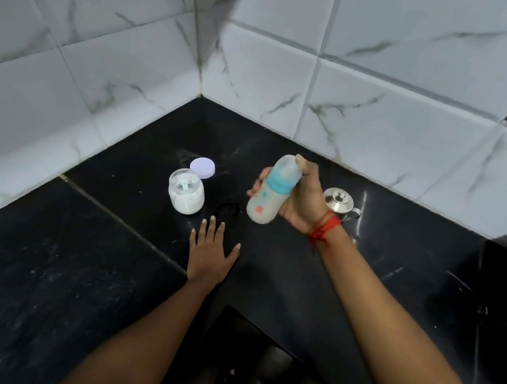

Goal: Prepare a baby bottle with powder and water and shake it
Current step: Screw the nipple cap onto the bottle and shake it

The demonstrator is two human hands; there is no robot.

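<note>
The bottle (pixel 273 191) blurs in our right hand (pixel 303 197), so we cannot read its contents or print. Our wrist hides part of the steel pot (pixel 339 201). Our forearms run off the bottom edge.

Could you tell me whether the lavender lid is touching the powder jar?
Cannot tell: in the head view the lid lies flat behind the jar, whose rim overlaps it.

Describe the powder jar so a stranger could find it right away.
On the black stone counter, near the tiled corner, stands a small clear jar of white powder. It is open, its round lilac lid lying just behind it, unlike the lidded steel pot.
</note>
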